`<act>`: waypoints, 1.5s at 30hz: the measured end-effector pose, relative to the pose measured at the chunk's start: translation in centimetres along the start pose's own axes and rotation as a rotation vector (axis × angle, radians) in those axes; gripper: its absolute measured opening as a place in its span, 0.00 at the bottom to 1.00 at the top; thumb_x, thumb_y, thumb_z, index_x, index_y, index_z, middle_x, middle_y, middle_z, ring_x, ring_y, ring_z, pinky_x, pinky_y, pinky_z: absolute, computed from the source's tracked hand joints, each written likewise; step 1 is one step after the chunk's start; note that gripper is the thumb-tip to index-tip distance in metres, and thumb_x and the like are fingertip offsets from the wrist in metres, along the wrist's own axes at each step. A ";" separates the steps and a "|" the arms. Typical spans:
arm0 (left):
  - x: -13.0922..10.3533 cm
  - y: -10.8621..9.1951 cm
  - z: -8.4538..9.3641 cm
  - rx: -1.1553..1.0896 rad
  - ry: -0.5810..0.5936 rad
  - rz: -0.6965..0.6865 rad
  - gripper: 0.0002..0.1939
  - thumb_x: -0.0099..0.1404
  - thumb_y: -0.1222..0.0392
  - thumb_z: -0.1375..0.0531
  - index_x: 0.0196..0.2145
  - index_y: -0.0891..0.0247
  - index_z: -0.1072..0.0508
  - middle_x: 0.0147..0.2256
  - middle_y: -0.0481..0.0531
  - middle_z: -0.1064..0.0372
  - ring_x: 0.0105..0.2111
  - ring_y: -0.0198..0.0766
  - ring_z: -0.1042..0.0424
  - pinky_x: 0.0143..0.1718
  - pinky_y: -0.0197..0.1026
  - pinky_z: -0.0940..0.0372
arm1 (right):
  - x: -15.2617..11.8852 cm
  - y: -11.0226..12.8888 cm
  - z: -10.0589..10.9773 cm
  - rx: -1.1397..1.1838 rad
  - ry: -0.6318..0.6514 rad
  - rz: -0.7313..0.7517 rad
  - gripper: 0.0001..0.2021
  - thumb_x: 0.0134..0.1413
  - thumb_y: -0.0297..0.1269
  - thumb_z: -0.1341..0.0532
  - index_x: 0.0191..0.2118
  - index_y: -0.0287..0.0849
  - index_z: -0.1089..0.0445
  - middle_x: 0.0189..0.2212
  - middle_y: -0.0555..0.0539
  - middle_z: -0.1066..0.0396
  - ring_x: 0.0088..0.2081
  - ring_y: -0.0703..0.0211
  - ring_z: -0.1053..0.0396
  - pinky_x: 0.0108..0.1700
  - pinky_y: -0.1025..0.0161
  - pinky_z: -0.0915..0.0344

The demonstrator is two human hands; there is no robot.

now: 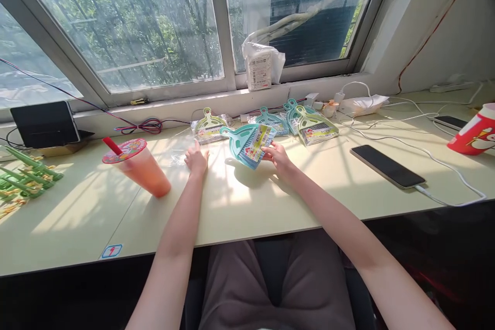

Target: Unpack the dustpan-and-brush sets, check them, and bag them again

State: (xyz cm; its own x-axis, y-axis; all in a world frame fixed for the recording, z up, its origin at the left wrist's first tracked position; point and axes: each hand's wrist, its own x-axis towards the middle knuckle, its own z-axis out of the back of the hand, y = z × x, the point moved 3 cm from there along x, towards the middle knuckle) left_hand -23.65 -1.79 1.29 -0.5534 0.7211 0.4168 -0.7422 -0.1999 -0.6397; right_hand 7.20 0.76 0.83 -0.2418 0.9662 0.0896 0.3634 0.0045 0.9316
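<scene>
Desk (pixel 251 211) runs full width under the window, w/ open surface in front of the person, good for working low. Row of pkgd sets (pixel 317 129) sits along the back; best not to knock it. Tall drink cup (pixel 149 170) stands just L of the L forearm, so elbow shd stay in. Teal dustpan set (pixel 236 143) is up off the desk, btwn the hands, tilted, handle twd upper L. R hand (pixel 280 160) has it pinched at the R edge, thumb & fingers closed; an edge hold may let it swing, so firm but light. L hand (pixel 197 160) is down at the clear plastic (pixel 177 157); can't tell if it's pinching any. Pressing film flat wd help. Printed label (pixel 258 143) faces up; avoid creasing it.
</scene>
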 end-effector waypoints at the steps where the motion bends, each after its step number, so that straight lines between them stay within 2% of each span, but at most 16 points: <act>1: 0.2 0.6 -0.3 -0.004 0.034 0.008 0.20 0.61 0.61 0.38 0.52 0.65 0.27 0.61 0.75 0.41 0.63 0.69 0.45 0.62 0.72 0.53 | 0.1 -0.2 0.0 -0.008 0.006 -0.006 0.13 0.46 0.31 0.34 0.41 0.43 0.30 0.37 0.46 0.20 0.34 0.54 0.22 0.42 0.53 0.22; 4: 0.6 1.2 -1.0 -0.087 0.078 0.001 0.13 0.59 0.67 0.40 0.42 0.63 0.24 0.50 0.69 0.29 0.59 0.65 0.37 0.62 0.68 0.49 | 0.2 -0.5 0.0 -0.050 0.026 -0.019 0.14 0.45 0.32 0.34 0.41 0.43 0.29 0.35 0.46 0.20 0.33 0.53 0.22 0.41 0.54 0.22; 8: 0.6 0.4 -1.0 -0.220 0.069 -0.009 0.10 0.56 0.70 0.41 0.35 0.62 0.24 0.40 0.64 0.27 0.56 0.63 0.34 0.63 0.64 0.47 | 0.2 -0.6 0.1 -0.074 0.034 -0.016 0.15 0.45 0.33 0.33 0.42 0.43 0.29 0.34 0.46 0.20 0.34 0.52 0.21 0.40 0.54 0.23; 14: -1.0 -3.5 -1.1 -0.332 0.117 -0.328 0.16 0.60 0.71 0.46 0.39 0.61 0.22 0.51 0.61 0.29 0.58 0.56 0.35 0.64 0.60 0.43 | 0.1 -0.5 0.1 -0.033 0.030 0.018 0.16 0.44 0.35 0.32 0.43 0.43 0.30 0.35 0.46 0.20 0.33 0.53 0.22 0.39 0.55 0.23; 17: -1.8 -4.9 -1.4 -0.363 0.122 -0.401 0.18 0.61 0.71 0.46 0.42 0.60 0.21 0.54 0.61 0.31 0.58 0.54 0.35 0.64 0.61 0.43 | 0.3 -0.3 0.2 -0.032 0.010 0.016 0.15 0.44 0.35 0.32 0.41 0.43 0.30 0.35 0.46 0.21 0.32 0.54 0.22 0.40 0.54 0.23; 25: -1.6 -4.6 -0.5 -0.402 0.008 -0.413 0.20 0.64 0.71 0.48 0.47 0.60 0.22 0.54 0.59 0.30 0.61 0.51 0.36 0.67 0.59 0.46 | 0.6 -0.2 1.0 -0.036 -0.115 -0.023 0.11 0.48 0.29 0.35 0.39 0.46 0.31 0.36 0.47 0.21 0.36 0.53 0.21 0.46 0.51 0.22; 31: -2.0 -5.2 -1.1 -0.396 -0.065 -0.587 0.19 0.69 0.67 0.51 0.51 0.61 0.26 0.53 0.60 0.30 0.58 0.47 0.32 0.64 0.54 0.41 | 0.4 0.2 0.2 -0.038 0.061 0.037 0.16 0.48 0.34 0.32 0.44 0.42 0.31 0.34 0.45 0.20 0.34 0.53 0.21 0.41 0.52 0.21; 33: -2.4 -5.6 -1.4 -0.381 -0.047 -0.690 0.19 0.72 0.65 0.53 0.53 0.61 0.27 0.53 0.60 0.29 0.57 0.45 0.32 0.63 0.54 0.40 | 0.4 0.2 0.0 -0.013 0.071 0.057 0.17 0.48 0.34 0.31 0.45 0.40 0.31 0.33 0.44 0.20 0.33 0.52 0.21 0.39 0.53 0.21; 36: -3.7 -6.8 -1.9 -0.355 0.062 -0.826 0.19 0.74 0.59 0.53 0.56 0.61 0.30 0.56 0.62 0.31 0.60 0.45 0.34 0.64 0.54 0.42 | 0.5 0.2 0.1 0.011 0.015 0.071 0.16 0.47 0.33 0.31 0.43 0.40 0.31 0.32 0.45 0.20 0.32 0.54 0.21 0.38 0.55 0.21; 37: -4.1 -7.2 -1.9 -0.356 0.057 -0.818 0.20 0.73 0.56 0.50 0.58 0.61 0.32 0.60 0.64 0.34 0.64 0.47 0.38 0.66 0.55 0.46 | 0.5 0.2 0.2 0.017 -0.004 0.078 0.16 0.47 0.33 0.31 0.43 0.40 0.31 0.33 0.45 0.20 0.31 0.55 0.21 0.38 0.55 0.21; 39: -4.7 -8.1 -1.4 -0.404 -0.075 -0.672 0.30 0.70 0.48 0.44 0.65 0.62 0.41 0.68 0.66 0.48 0.71 0.52 0.53 0.69 0.59 0.56 | 0.7 0.2 0.3 0.042 -0.032 0.096 0.15 0.47 0.32 0.31 0.43 0.41 0.31 0.34 0.46 0.20 0.32 0.55 0.21 0.39 0.55 0.21; 41: -4.8 -8.3 -0.7 -0.508 -0.269 -0.369 0.43 0.67 0.42 0.42 0.71 0.61 0.55 0.72 0.65 0.64 0.73 0.53 0.71 0.71 0.61 0.65 | 0.8 0.2 0.5 0.079 -0.052 0.110 0.15 0.46 0.31 0.31 0.42 0.41 0.31 0.35 0.46 0.20 0.33 0.56 0.21 0.40 0.56 0.21; 42: -4.6 -8.2 -0.5 -0.584 -0.312 -0.194 0.46 0.67 0.40 0.43 0.72 0.60 0.61 0.73 0.63 0.70 0.73 0.51 0.76 0.71 0.61 0.67 | 0.9 0.3 0.5 0.095 -0.057 0.114 0.16 0.45 0.31 0.30 0.41 0.41 0.31 0.35 0.46 0.20 0.34 0.56 0.21 0.40 0.56 0.21; 43: -4.4 -8.1 -0.4 -0.681 -0.291 -0.029 0.47 0.68 0.39 0.44 0.72 0.58 0.65 0.74 0.61 0.73 0.73 0.49 0.78 0.71 0.60 0.66 | 0.9 0.3 0.5 0.105 -0.057 0.116 0.16 0.45 0.31 0.30 0.41 0.42 0.31 0.36 0.46 0.20 0.34 0.55 0.21 0.41 0.55 0.21; 44: -4.0 -8.0 -0.6 -0.800 -0.205 0.114 0.46 0.69 0.39 0.46 0.72 0.56 0.68 0.74 0.60 0.73 0.73 0.48 0.75 0.70 0.60 0.63 | 0.9 0.3 0.5 0.106 -0.049 0.117 0.16 0.45 0.32 0.29 0.41 0.42 0.31 0.36 0.46 0.20 0.34 0.55 0.21 0.41 0.55 0.21; 45: -3.6 -8.0 -1.0 -0.940 -0.060 0.221 0.45 0.70 0.39 0.48 0.73 0.57 0.67 0.74 0.60 0.70 0.73 0.48 0.69 0.70 0.59 0.57 | 0.9 0.3 0.4 0.101 -0.039 0.115 0.17 0.44 0.33 0.29 0.41 0.42 0.31 0.35 0.46 0.20 0.35 0.54 0.21 0.41 0.54 0.21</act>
State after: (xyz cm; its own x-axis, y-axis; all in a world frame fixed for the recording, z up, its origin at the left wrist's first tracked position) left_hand -15.35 -2.12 4.24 -0.6820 0.6905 0.2410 -0.0281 0.3045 -0.9521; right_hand 7.47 1.77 1.06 -0.1588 0.9710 0.1785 0.4756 -0.0832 0.8757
